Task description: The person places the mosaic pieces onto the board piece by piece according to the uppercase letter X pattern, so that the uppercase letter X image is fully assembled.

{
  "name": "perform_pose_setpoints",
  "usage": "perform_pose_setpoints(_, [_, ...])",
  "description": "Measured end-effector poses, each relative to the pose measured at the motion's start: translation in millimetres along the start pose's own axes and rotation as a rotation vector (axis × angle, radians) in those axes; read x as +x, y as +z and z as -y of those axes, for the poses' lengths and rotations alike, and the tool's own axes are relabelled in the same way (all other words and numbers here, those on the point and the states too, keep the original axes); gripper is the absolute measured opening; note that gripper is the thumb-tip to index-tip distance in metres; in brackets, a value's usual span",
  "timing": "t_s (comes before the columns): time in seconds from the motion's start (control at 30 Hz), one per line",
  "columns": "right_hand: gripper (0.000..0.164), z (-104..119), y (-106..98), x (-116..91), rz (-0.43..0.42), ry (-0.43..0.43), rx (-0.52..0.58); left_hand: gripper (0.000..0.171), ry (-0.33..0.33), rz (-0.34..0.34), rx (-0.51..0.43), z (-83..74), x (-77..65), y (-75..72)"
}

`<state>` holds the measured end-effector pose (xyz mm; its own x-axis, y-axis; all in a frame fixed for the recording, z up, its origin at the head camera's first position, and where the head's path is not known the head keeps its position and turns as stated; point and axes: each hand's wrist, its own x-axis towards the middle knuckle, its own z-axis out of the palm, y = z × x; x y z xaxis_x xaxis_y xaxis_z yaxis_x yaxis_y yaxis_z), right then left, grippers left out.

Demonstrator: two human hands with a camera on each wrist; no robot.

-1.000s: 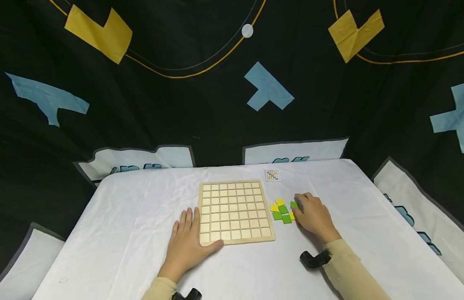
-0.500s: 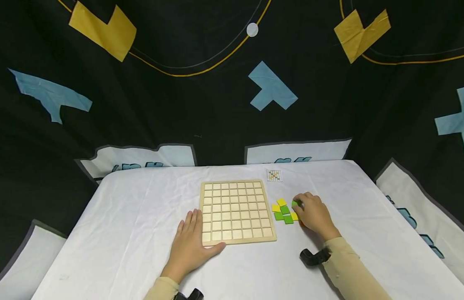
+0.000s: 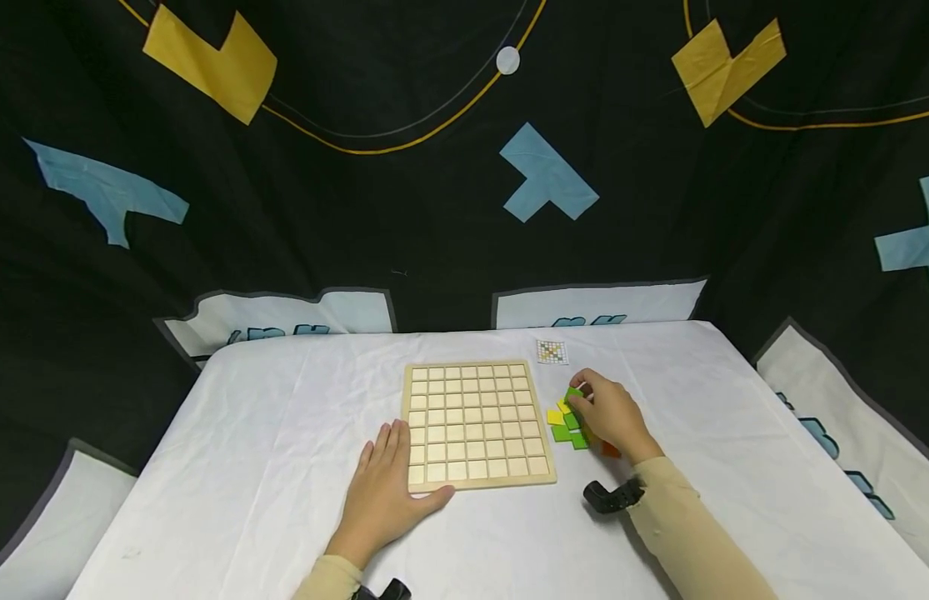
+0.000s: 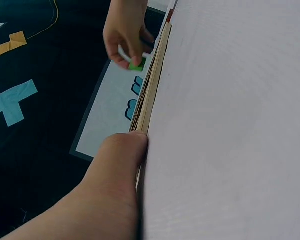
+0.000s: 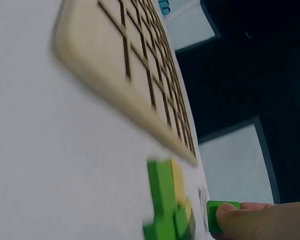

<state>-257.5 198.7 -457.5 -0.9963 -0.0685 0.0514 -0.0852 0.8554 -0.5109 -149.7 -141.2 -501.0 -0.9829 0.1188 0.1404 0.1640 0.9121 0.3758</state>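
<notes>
My left hand (image 3: 382, 487) rests with straight fingers along the left side of a wooden grid board (image 3: 482, 423), its thumb on the near edge. In the left wrist view the thumb (image 4: 122, 155) lies against the board's side. Between thumb and fingertips my right hand (image 3: 610, 414) pinches a green square tile (image 5: 217, 215), raised above a small group of tiles right of the board. In that group are green tiles (image 3: 561, 433) and a yellow tile (image 3: 555, 417). An orange tile (image 3: 611, 450) peeks out from beneath the right hand, which hides part of the group.
A small card with a coloured grid pattern (image 3: 551, 352) lies behind the tiles, near the board's far right corner. White cloth (image 3: 269, 450) covers the table. A dark curtain (image 3: 404, 233) with yellow and blue shapes hangs at the back.
My right hand has picked up the green tile from the right of the group and carried it left and away from me, over the other tiles. The left hand keeps its place on the board.
</notes>
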Motion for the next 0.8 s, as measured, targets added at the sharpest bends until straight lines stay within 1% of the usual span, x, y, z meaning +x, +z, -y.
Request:
perform_pose_setpoints(0.1, [0.018,16,7,7,0.003,-0.028,0.039,0.124,-0.001,-0.002,-0.001,0.5,-0.7,0.7])
perform_pose_setpoints(0.2, [0.018,35,16,14,0.015,-0.074,0.061,0.125,-0.001,0.003,-0.001,0.6,-0.9,0.5])
perform_pose_setpoints(0.43, [0.013,82,46,28,0.07,-0.165,0.095,0.125,-0.008,0.009,0.009,0.7,-1.2,-0.5])
perform_pose_setpoints(0.53, [0.013,101,58,33,0.088,-0.202,0.106,0.124,-0.005,0.005,0.02,0.8,-0.8,-0.3])
perform_pose_setpoints(0.67, [0.015,122,72,39,0.098,-0.25,0.111,0.123,0.002,0.002,0.03,0.8,-0.3,0.1])
perform_pose_setpoints(0.8, [0.014,137,85,45,0.099,-0.282,0.124,0.123,0.005,-0.008,0.035,0.7,-0.3,0.1])
